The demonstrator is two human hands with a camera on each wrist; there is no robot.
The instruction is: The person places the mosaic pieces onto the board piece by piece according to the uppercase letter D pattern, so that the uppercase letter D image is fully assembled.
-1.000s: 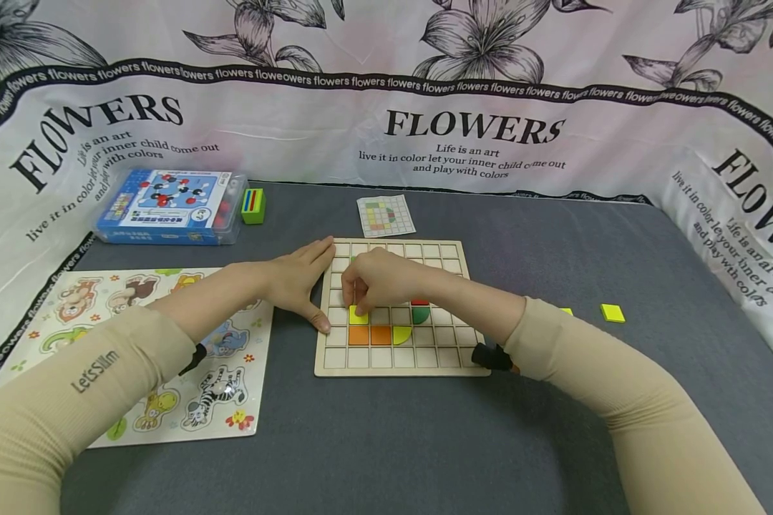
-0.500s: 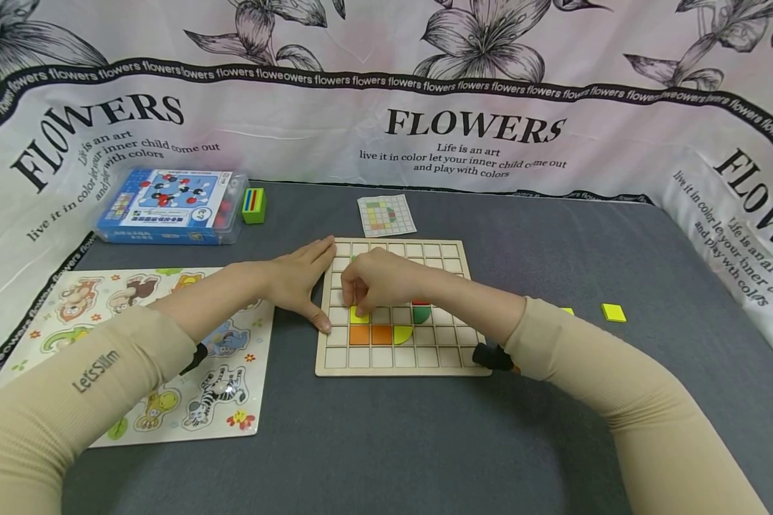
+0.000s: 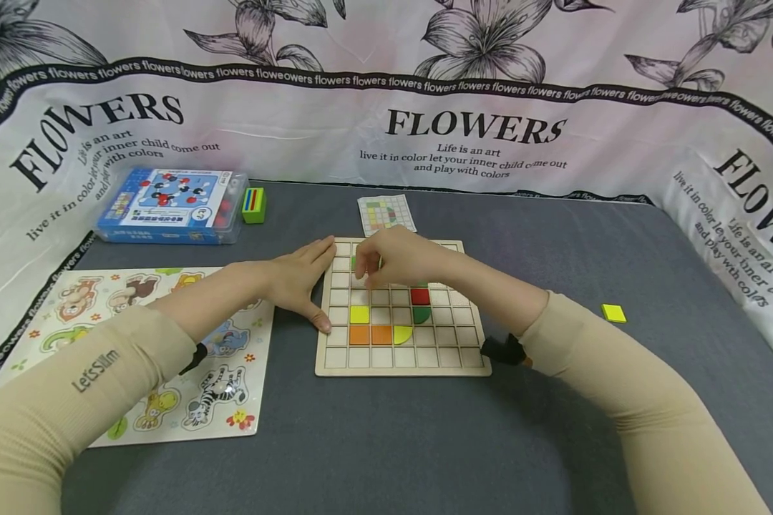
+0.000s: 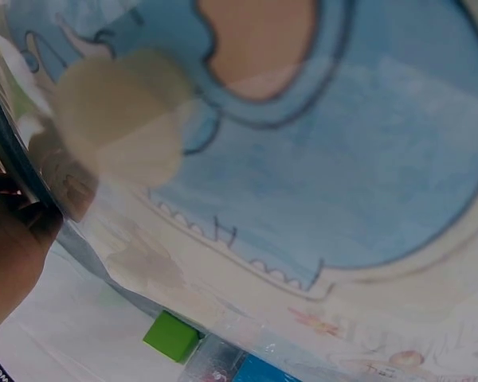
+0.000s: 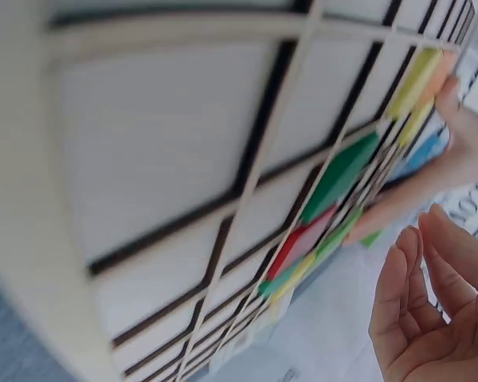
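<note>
My left hand (image 3: 299, 282) rests with spread fingers on the left edge of the wooden grid board (image 3: 447, 361). Above the board's far part hovers my right hand (image 3: 399, 257), apart from the tiles; in the right wrist view its fingers (image 5: 454, 278) are loosely bent around nothing. A yellow square tile (image 3: 359, 315) lies in a cell, with two orange tiles (image 3: 370, 335) and a yellow rounded tile (image 3: 402, 335) in the row nearer me. A red tile (image 3: 420, 296) and a green rounded tile (image 3: 421, 315) sit further right. The right hand hides several far cells.
A pattern card (image 3: 386, 213) lies behind the board. An animal puzzle board (image 3: 245, 400) is under my left forearm. At the back left are a blue plastic box (image 3: 167, 207) and a green block (image 3: 254, 207). A loose yellow tile (image 3: 614, 313) lies right.
My right hand has left the yellow square tile, moving away from me and slightly right. The red tile shows more fully. The yellow piece beside my right sleeve is now hidden. The left hand stays put.
</note>
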